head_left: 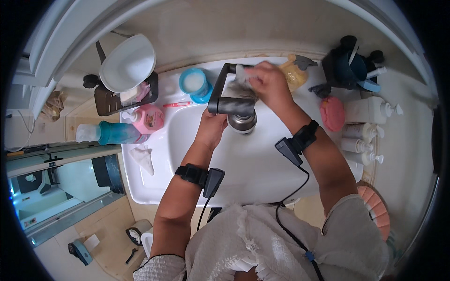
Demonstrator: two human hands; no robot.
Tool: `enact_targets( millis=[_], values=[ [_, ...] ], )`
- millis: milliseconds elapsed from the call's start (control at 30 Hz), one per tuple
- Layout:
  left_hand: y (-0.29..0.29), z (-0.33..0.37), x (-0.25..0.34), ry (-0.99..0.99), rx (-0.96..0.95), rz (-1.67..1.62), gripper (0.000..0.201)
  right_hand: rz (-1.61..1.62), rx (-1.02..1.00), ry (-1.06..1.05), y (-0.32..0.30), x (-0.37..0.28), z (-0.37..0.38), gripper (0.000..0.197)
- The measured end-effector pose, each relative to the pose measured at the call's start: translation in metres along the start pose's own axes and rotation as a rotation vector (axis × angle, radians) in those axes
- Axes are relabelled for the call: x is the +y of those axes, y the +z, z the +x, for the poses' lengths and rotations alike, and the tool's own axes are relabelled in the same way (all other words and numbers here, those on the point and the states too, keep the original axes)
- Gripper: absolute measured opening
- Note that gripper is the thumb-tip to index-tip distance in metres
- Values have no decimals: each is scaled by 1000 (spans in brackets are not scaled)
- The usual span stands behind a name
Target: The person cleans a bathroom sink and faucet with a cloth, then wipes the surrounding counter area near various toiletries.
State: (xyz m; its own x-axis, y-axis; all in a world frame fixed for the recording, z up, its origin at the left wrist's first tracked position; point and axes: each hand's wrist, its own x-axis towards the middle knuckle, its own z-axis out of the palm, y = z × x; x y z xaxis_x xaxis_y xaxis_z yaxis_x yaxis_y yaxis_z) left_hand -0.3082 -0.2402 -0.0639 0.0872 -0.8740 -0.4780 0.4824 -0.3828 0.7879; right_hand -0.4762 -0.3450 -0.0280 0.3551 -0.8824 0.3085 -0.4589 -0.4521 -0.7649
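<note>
Above the white sink point(276, 164), a dark grey device point(232, 106) with a squared loop, a ridged bar and a silver cylindrical end is held up. My left hand point(212, 127) is closed on it from the near left; its fingers are partly hidden behind the device. At the far side of the loop, my right hand point(269, 83) is closed, pinching a crumpled greyish-white soft piece point(241, 74) against the device. More grey, fuzzy-looking material shows inside the loop, too blurred to name. Both wrists carry black straps with small boxes and cables.
Left along the rim stand a blue cup point(193, 82), a pink pump bottle point(149, 119), a teal bottle point(115, 133) and a crumpled white tissue point(142, 159). Right are a yellow container point(294, 77), a pink oval brush point(332, 114) and several white pump bottles point(365, 111).
</note>
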Motion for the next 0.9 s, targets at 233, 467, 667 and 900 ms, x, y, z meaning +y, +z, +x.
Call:
enact_targets(
  millis=[233, 467, 667, 900],
  values=[
    [-1, 8, 11, 108, -21, -156, 17, 119, 45, -42, 23, -18, 40, 24],
    [-21, -32, 25, 306, -46, 30, 31, 426, -357, -238, -17, -58, 20, 27],
    [-20, -64, 30, 512, 71, -2, 37, 520, -312, 519, -51, -55, 5, 26],
    [2, -19, 44, 759, 298, 0, 39, 1174, -156, 700, -6, -2, -51, 28]
  ],
)
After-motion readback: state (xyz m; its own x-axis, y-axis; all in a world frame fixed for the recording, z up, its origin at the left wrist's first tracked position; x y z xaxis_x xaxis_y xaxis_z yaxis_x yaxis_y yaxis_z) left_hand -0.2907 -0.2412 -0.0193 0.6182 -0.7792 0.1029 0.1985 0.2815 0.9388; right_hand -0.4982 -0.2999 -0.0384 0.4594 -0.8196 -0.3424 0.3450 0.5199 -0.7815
